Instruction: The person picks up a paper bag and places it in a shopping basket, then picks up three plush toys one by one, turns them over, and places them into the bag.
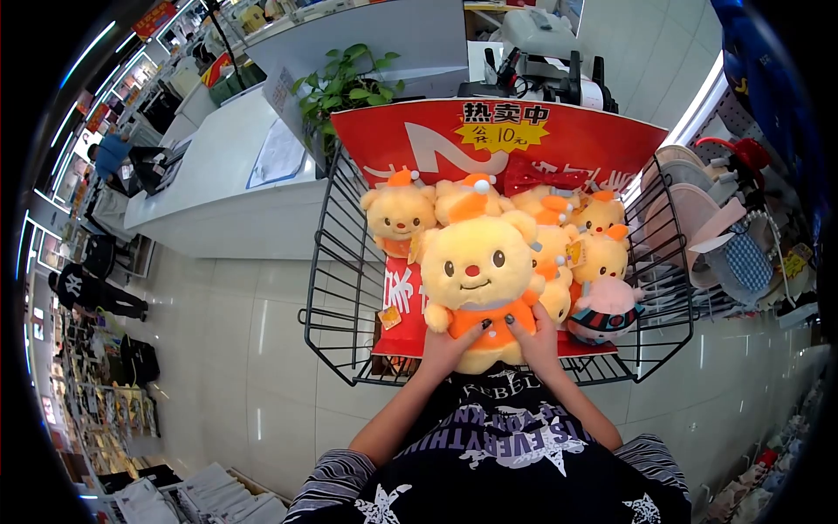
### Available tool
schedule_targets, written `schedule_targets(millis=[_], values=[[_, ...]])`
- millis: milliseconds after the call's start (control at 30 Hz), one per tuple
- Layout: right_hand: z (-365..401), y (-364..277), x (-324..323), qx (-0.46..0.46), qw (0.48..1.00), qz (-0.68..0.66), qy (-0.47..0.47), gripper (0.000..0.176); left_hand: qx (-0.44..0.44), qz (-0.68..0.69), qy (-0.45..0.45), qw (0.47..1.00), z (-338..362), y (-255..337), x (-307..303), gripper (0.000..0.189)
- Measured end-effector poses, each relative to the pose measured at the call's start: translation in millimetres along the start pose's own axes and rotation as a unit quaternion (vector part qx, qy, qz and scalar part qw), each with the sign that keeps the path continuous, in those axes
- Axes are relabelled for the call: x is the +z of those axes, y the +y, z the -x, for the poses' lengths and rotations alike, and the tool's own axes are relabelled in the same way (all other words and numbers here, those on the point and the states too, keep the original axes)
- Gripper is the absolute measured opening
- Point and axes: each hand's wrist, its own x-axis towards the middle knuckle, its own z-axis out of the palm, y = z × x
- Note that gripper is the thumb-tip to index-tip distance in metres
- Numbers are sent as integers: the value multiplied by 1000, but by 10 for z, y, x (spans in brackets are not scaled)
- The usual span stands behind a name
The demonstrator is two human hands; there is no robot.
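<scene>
Teddy bear (476, 271) stands upright at the near edge of the basket (336, 279), left hand (447, 348) and right hand (539, 342) squeezing its sides.

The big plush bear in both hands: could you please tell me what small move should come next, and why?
Probably ease the bear a little forward and down into the wire basket. Left hand and right hand grip its base at the near rim, smaller plush toys crowd behind it and a pink plush sits beside it, so a short upright move seems safest.
</scene>
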Motion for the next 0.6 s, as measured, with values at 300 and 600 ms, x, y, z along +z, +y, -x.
schedule_targets(millis=[300, 600], values=[[-19, 103, -3, -17, 999, -42, 29, 21, -7, 96, -11, 995, -3, -33, 20, 47], [-32, 223, -28, 64, 997, -32, -25, 22, -106, 154, 51, 981, -18, -10, -13, 42]])
